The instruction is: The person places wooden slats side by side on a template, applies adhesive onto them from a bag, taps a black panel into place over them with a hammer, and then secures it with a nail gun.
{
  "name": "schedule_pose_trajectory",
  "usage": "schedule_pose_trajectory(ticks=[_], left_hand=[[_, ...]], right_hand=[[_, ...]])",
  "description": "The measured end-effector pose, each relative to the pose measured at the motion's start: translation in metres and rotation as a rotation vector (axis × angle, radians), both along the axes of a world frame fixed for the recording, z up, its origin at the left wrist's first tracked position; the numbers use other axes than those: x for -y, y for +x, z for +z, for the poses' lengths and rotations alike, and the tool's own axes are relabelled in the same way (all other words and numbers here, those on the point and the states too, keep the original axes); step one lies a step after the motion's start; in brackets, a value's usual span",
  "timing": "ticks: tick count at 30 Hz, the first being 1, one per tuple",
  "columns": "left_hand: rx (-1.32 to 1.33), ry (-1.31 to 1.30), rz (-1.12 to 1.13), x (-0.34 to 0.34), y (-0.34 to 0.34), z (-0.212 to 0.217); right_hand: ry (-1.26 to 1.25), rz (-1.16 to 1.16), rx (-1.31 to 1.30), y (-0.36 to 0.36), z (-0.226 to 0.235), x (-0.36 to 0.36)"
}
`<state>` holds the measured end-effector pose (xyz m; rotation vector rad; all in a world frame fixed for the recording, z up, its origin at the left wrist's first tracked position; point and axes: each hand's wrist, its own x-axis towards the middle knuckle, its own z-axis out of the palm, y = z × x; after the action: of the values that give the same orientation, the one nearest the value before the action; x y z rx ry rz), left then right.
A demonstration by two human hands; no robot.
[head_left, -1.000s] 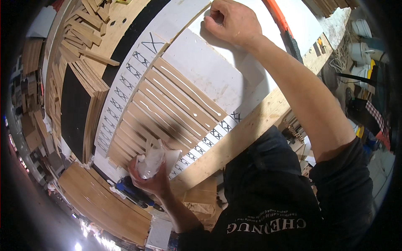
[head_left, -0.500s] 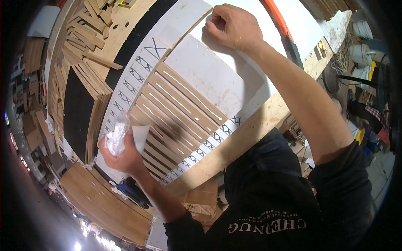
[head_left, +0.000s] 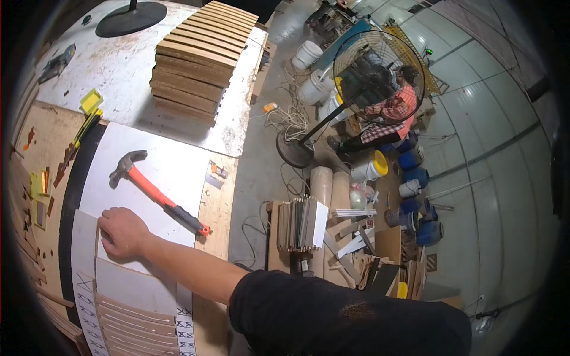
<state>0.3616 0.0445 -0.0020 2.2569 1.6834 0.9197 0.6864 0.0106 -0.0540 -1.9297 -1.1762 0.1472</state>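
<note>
The surface [head_left: 228, 196] runs down the left side, its plywood edge bare beside a large white panel [head_left: 172, 172]. At the far end sits a stack of wooden slats [head_left: 199, 56], well apart from the hand. A standing fan [head_left: 377, 74] stands on the floor to the right. On the panel lies a hammer [head_left: 157, 193] with an orange handle, untouched, just beyond the right hand [head_left: 122, 231]. That hand presses flat on the white panel, fingers spread, its grip released and holding nothing. Near the lower edge, thin wooden strips [head_left: 133, 323] lie in rows on the panel. The left hand is out of view.
</note>
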Motion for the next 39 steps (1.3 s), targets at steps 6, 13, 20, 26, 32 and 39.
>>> schedule_pose_trajectory(ticks=[6, 13, 20, 26, 32, 39], left_hand=[[0.075, -0.051, 0.077, 0.022, -0.030, 0.007], [0.992, -0.273, 0.412, 0.063, -0.093, 0.005], [0.295, -0.104, 0.086, 0.065, -0.057, 0.016], [0.172, -0.133, 0.035, 0.078, -0.059, 0.009], [0.063, -0.031, 0.054, 0.072, -0.061, 0.001], [0.091, -0.008, 0.114, 0.036, -0.053, 0.000]], right_hand=[[-0.134, -0.036, -0.159, 0.001, -0.019, -0.009], [-0.082, 0.045, 0.032, -0.007, -0.005, -0.003], [-0.197, 0.076, 0.128, -0.001, -0.001, -0.007], [-0.220, 0.094, 0.101, 0.002, -0.005, -0.005], [-0.235, 0.092, 0.111, 0.001, -0.002, -0.005], [-0.267, 0.087, 0.142, 0.002, -0.001, -0.006]])
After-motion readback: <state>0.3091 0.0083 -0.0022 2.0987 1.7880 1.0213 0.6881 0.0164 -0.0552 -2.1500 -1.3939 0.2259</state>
